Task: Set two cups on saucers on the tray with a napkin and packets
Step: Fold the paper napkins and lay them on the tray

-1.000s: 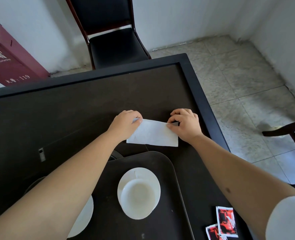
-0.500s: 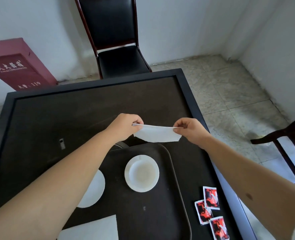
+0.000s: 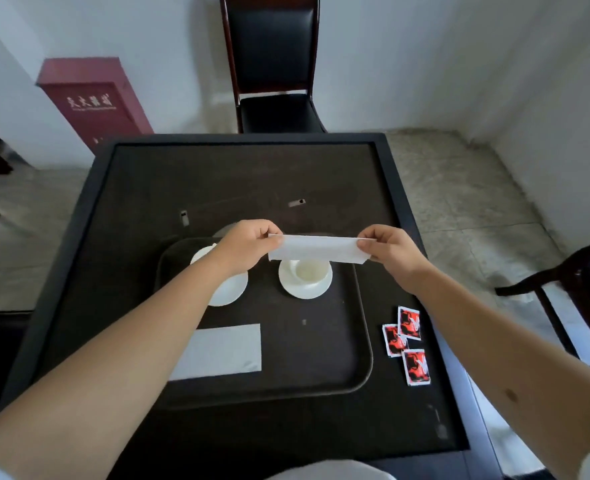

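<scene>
A folded white napkin [image 3: 316, 249] hangs in the air above the dark tray [image 3: 321, 341], pinched at its left end by my left hand [image 3: 248, 245] and at its right end by my right hand [image 3: 388, 247]. Just below it a white cup [image 3: 306, 271] stands on a white saucer [image 3: 305, 289] on the tray. A second white saucer [image 3: 229, 289] lies further left, partly hidden by my left forearm. Another folded napkin [image 3: 222, 351] lies flat on the tray's near left part. Three red packets [image 3: 406, 344] lie on the table to the right of the tray.
The tray rests on a dark square table [image 3: 168, 188] with a raised rim. A black chair [image 3: 276, 64] stands beyond its far edge, another chair [image 3: 570, 282] at the right. A red cabinet [image 3: 92, 98] stands against the wall at the left.
Both hands lifted the napkin off the table beyond the tray and carried it nearer, over the cup. The view pulled back, showing the flat napkin and all three packets.
</scene>
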Action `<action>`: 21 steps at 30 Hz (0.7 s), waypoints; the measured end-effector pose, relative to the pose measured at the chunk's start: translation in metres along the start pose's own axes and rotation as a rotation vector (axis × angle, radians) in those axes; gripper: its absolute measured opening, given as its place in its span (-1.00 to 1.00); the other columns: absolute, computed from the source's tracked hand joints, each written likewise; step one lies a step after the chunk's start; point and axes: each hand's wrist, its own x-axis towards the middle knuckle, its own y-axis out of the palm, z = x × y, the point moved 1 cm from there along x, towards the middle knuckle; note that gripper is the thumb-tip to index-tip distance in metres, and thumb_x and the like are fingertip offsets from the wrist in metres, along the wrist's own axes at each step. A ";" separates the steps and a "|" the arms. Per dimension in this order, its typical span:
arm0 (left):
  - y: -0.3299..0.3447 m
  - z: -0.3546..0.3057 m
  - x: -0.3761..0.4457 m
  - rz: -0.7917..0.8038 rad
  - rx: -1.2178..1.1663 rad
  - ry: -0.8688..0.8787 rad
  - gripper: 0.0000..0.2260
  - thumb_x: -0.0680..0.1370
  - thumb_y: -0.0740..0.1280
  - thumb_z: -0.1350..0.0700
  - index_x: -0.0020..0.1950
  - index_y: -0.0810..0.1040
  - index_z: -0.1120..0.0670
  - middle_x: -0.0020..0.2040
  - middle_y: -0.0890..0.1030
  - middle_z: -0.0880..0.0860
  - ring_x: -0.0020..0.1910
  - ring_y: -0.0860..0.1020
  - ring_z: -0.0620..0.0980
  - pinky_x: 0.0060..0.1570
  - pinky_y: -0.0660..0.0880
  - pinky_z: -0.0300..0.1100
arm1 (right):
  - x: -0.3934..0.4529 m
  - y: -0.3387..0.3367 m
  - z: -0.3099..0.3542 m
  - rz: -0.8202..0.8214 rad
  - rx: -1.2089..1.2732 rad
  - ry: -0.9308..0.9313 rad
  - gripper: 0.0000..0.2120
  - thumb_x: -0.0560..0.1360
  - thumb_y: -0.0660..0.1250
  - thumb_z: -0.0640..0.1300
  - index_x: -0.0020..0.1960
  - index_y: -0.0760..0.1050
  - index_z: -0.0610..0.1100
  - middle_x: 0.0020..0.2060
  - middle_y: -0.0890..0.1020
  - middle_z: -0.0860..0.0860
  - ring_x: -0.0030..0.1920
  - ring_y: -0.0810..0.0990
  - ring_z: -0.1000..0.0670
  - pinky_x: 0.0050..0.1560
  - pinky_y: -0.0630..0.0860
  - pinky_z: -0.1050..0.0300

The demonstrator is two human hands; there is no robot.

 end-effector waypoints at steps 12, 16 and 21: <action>-0.019 0.093 -0.138 -0.089 -0.421 -0.307 -0.67 0.48 0.31 -0.11 0.02 0.58 0.13 0.01 0.56 0.28 0.02 0.56 0.22 0.00 0.46 0.04 | -0.078 0.132 -0.043 0.139 0.271 0.295 -0.86 0.51 0.39 -0.29 0.07 0.58 -0.27 0.03 0.68 -0.17 0.06 0.66 -0.15 0.11 0.58 -0.05; -0.021 0.120 -0.166 -0.091 -0.492 -0.394 -0.80 0.57 0.27 -0.07 0.03 0.59 0.01 0.12 0.61 0.13 0.17 0.56 0.15 0.22 0.44 0.12 | -0.087 0.167 -0.054 0.063 0.295 0.411 -0.94 0.53 0.38 -0.25 -0.01 0.60 -0.22 0.00 0.70 -0.13 0.03 0.68 -0.14 0.03 0.60 -0.04; -0.021 0.147 -0.184 -0.078 -0.588 -0.449 -0.84 0.60 0.34 0.09 0.15 0.56 0.08 0.04 0.70 0.06 0.02 0.67 0.07 -0.01 0.60 0.05 | -0.090 0.199 -0.070 0.015 0.357 0.479 -0.91 0.53 0.36 -0.25 0.02 0.57 -0.23 -0.02 0.70 -0.16 -0.02 0.69 -0.17 -0.12 0.61 -0.03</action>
